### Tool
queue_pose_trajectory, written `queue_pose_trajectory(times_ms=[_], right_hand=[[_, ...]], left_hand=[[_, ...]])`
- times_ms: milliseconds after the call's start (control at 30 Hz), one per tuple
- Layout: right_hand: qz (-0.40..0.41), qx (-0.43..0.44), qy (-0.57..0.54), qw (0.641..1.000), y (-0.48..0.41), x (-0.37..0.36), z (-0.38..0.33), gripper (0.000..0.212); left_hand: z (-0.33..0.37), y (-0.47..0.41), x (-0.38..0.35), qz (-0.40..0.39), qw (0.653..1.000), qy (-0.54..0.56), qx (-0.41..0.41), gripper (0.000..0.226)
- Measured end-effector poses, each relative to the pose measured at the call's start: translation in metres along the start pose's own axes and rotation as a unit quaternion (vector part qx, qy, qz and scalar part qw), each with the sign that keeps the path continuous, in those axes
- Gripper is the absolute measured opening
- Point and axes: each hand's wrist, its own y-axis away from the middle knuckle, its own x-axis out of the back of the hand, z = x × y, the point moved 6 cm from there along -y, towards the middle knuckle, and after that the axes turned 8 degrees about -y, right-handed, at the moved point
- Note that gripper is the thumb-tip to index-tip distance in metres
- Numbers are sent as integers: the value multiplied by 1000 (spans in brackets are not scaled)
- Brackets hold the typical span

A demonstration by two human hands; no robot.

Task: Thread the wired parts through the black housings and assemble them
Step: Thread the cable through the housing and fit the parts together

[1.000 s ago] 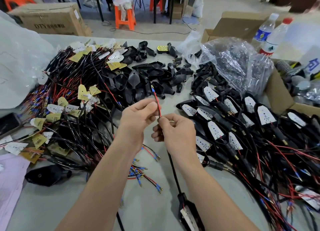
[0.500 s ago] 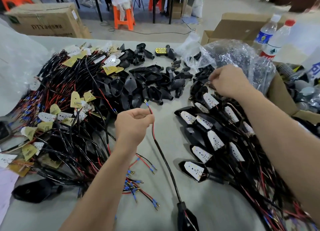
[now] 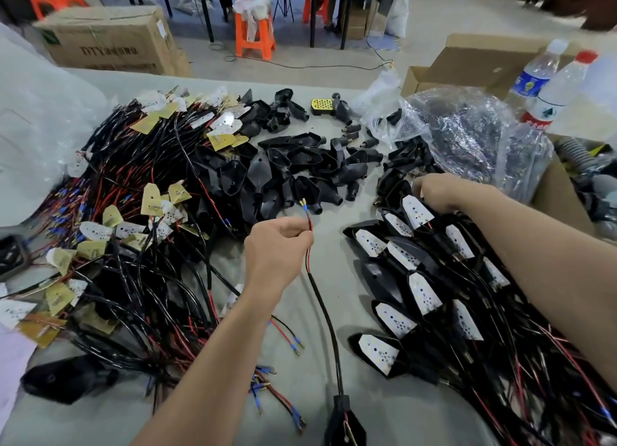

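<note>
Grey surface [image 3: 400,412], crowded. Below the loose housings [image 3: 300,165], fingers of the left hand [image 3: 277,248] clamp the wire [image 3: 325,315], tip up, seemingly for threading; right hand [image 3: 440,193], beside them, curls downward, its grasp unclear.

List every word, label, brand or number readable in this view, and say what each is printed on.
"DTY": on the brown cardboard box beyond the table; the characters after it are blurred.
Blue label on the white-capped clear plastic bottle: too blurred to read.
Red-and-white label on the red-capped clear plastic bottle: too blurred to read.
Markings on the yellow wired boards: too small to read.
</note>
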Motion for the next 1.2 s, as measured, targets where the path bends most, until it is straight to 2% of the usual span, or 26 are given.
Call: queue_pose_trajectory(times_ms=[67, 133, 267, 400, 533, 633, 733, 800, 867, 967, 1033, 1200], right_hand=[[37, 13, -10, 999, 2, 7, 1, 45], [78, 22, -18, 997, 6, 14, 4, 39], [24, -2, 40, 999, 17, 9, 6, 35], [0, -31, 120, 992, 31, 5, 2, 37], [45, -39, 56, 997, 36, 9, -3, 32], [144, -44, -60, 987, 46, 22, -2, 28], [251, -19, -180, 951, 70, 40, -18, 29], [280, 26, -273, 920, 91, 43, -39, 27], [263, 63, -406, 873, 113, 33, -59, 23], [211, 84, -596, 770, 138, 8, -88, 22], [181, 93, -667, 717, 149, -12, -105, 21], [128, 83, -758, 634, 165, -53, -132, 23]], left_hand=[[-1, 1, -1, -7, 1000, 5, 2, 15], [-2, 4, 0, -11, 1000, 7, -1, 15], [0, 11, 0, -17, 1000, -12, -12, 25], [-4, 18, 1, -32, 999, -37, -15, 16], [-12, 22, 11, -26, 998, -48, -24, 17], [-16, 22, 19, -23, 998, -53, -19, 19], [-15, 23, 20, -21, 998, -51, -14, 13], [-12, 26, 19, -20, 997, -67, -12, 13], [-10, 29, 19, -8, 996, -85, -7, 11], [-5, 36, 19, 34, 993, -113, -26, 12], [0, 43, 20, 66, 985, -147, -57, 9], [0, 56, 18, 83, 976, -173, -100, 7]])
